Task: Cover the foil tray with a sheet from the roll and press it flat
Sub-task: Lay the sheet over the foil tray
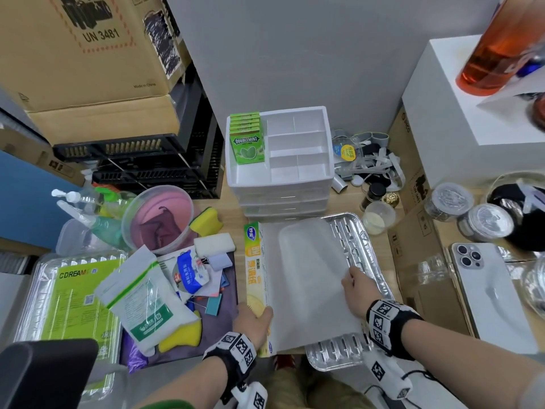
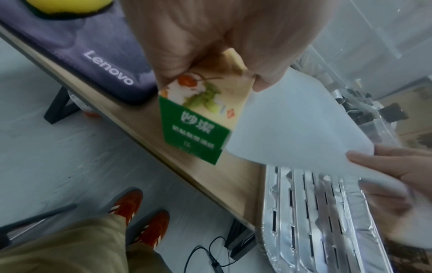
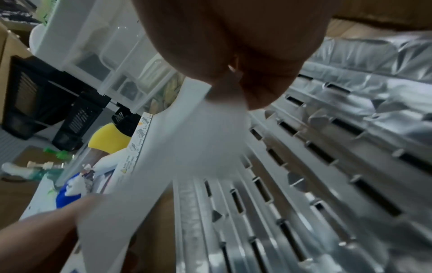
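Observation:
A slotted foil tray (image 1: 365, 246) lies at the table's front edge, its near end hanging over it. A white sheet (image 1: 306, 278) runs from the yellow-green roll box (image 1: 254, 267) across the tray's left part. My left hand (image 1: 254, 320) grips the box's near end (image 2: 198, 118) at the tray's left side. My right hand (image 1: 355, 283) pinches the sheet's free right edge (image 3: 217, 129) above the tray (image 3: 327, 166), thumb on top. The tray's right strip (image 2: 315, 212) and near end show bare.
A white drawer unit (image 1: 283, 172) with gum packs stands behind the tray. Sponges, a bag and a pink bowl (image 1: 160, 216) crowd the left. A phone (image 1: 489, 287), jars and cardboard boxes sit to the right. A purple Lenovo mat (image 2: 93, 55) lies left of the box.

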Motion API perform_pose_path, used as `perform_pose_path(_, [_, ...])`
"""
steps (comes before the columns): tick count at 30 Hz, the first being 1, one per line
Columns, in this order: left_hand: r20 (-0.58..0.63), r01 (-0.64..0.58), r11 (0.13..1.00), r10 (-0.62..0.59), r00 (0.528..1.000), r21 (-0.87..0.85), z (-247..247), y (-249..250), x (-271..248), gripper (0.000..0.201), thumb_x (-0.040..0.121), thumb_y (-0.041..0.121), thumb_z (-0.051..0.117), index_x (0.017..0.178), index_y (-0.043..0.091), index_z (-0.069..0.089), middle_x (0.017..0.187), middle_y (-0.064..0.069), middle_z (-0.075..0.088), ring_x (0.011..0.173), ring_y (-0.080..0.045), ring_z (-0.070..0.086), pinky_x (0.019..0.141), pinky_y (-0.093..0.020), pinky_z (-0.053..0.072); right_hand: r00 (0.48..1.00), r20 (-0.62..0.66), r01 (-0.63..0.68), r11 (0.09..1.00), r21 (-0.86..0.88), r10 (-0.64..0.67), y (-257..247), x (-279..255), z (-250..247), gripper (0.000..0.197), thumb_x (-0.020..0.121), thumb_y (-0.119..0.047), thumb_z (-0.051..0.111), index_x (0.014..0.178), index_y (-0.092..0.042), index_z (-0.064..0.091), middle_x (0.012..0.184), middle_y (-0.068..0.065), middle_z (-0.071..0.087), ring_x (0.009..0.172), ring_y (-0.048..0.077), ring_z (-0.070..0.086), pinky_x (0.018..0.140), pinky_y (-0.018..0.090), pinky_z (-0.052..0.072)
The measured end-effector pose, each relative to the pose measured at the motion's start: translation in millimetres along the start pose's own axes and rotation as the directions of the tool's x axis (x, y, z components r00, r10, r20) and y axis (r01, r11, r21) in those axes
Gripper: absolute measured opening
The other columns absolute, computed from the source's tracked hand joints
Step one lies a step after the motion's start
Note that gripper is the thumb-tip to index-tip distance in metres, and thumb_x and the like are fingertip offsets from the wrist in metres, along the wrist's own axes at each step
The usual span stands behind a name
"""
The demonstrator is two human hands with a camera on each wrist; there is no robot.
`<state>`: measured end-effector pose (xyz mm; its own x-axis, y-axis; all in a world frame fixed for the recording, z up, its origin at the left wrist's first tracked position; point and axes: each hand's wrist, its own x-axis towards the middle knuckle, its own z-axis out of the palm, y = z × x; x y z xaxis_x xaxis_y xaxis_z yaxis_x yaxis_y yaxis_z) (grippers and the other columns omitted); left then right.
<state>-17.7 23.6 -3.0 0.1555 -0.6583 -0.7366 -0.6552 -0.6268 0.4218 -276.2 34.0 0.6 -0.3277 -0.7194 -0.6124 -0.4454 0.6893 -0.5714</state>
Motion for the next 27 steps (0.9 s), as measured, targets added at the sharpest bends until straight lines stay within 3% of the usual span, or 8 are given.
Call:
perform_pose_path(6, [-0.017,0.005,0.975,-0.001,1.000,0.223,8,10,-1,0.067,0.092,0.048,0.061,0.133,-0.001,0.040,0.121,-0.018,0.066,0.103,-0.034,0.066,0.080,-0.034,0.051,0.998,-0.054,0.010,0.993,-0.115,-0.017,14,-6,-6,0.028,0.097,-0.020,0.041,0.070,-0.019,0.035,0.064,0.003,0.050,0.054,0.020,0.043,0.056,0.033,0.037])
perform_pose_path(12, [-0.033,0.071,0.918,-0.063,0.997,0.391,8,11,2,0.079,0.087,0.064,0.058,0.130,-0.001,0.046,0.096,-0.009,0.062,0.081,-0.028,0.062,0.072,-0.033,0.054,0.992,-0.130,-0.032,0.969,-0.243,0.000,25,-6,-16,0.020,0.099,-0.021,0.036,0.081,-0.014,0.041,0.065,0.002,0.050,0.060,0.024,0.050,0.056,0.034,0.039])
perform_pose_path(14, [-0.145,0.063,0.869,0.010,0.989,0.490,7,14,-1,0.083,0.080,0.069,0.061,0.128,0.003,0.046,0.110,-0.012,0.063,0.098,-0.030,0.063,0.084,-0.038,0.055,0.990,-0.141,-0.046,0.950,-0.310,0.002,28,-5,-19,0.018,0.098,-0.021,0.035,0.084,-0.014,0.042,0.065,0.003,0.051,0.063,0.028,0.052,0.059,0.034,0.042])
perform_pose_path(16, [-0.211,-0.047,0.741,0.251,0.945,0.670,4,23,-9,0.073,0.078,0.068,0.061,0.117,0.007,0.050,0.116,-0.013,0.059,0.109,-0.031,0.054,0.095,-0.042,0.047,0.987,-0.158,-0.058,0.919,-0.391,-0.005,31,-4,-22,0.015,0.098,-0.024,0.036,0.090,-0.014,0.044,0.074,0.008,0.059,0.066,0.029,0.054,0.059,0.033,0.044])
perform_pose_path(19, [-0.059,-0.377,0.549,0.618,0.784,0.746,4,44,-19,0.045,0.085,0.046,0.059,0.109,0.010,0.053,0.113,-0.012,0.055,0.107,-0.031,0.049,0.099,-0.042,0.044,0.987,-0.159,-0.074,0.863,-0.499,-0.007,30,-1,-27,0.013,0.097,-0.020,0.038,0.103,-0.014,0.046,0.092,0.013,0.068,0.066,0.029,0.053,0.059,0.032,0.042])
perform_pose_path(22, [0.216,-0.606,0.341,0.719,0.661,0.719,18,55,-14,0.043,0.091,0.029,0.053,0.128,0.006,0.050,0.137,-0.018,0.049,0.132,-0.037,0.040,0.118,-0.045,0.032,0.988,-0.152,-0.076,0.831,-0.552,-0.011,28,2,-28,0.019,0.096,-0.016,0.039,0.113,-0.013,0.046,0.098,0.012,0.069,0.070,0.029,0.058,0.058,0.031,0.040])
perform_pose_path(24, [0.378,-0.663,0.225,0.672,0.636,0.714,33,54,-6,0.058,0.097,0.028,0.047,0.147,0.004,0.033,0.159,-0.022,0.029,0.150,-0.039,0.018,0.128,-0.048,0.013,0.987,-0.160,-0.096,0.815,-0.572,0.004,26,4,-28,0.022,0.094,-0.013,0.041,0.116,-0.013,0.046,0.101,0.011,0.069,0.081,0.031,0.067,0.060,0.031,0.041])
perform_pose_path(27, [0.454,-0.653,0.158,0.598,0.660,0.741,50,55,6,0.071,0.101,0.036,0.044,0.156,0.006,0.013,0.167,-0.022,0.006,0.155,-0.039,0.000,0.128,-0.048,0.002,0.984,-0.172,-0.138,0.804,-0.578,0.045,24,6,-25,0.027,0.093,-0.012,0.043,0.120,-0.013,0.045,0.107,0.010,0.068,0.091,0.033,0.068,0.064,0.031,0.042])
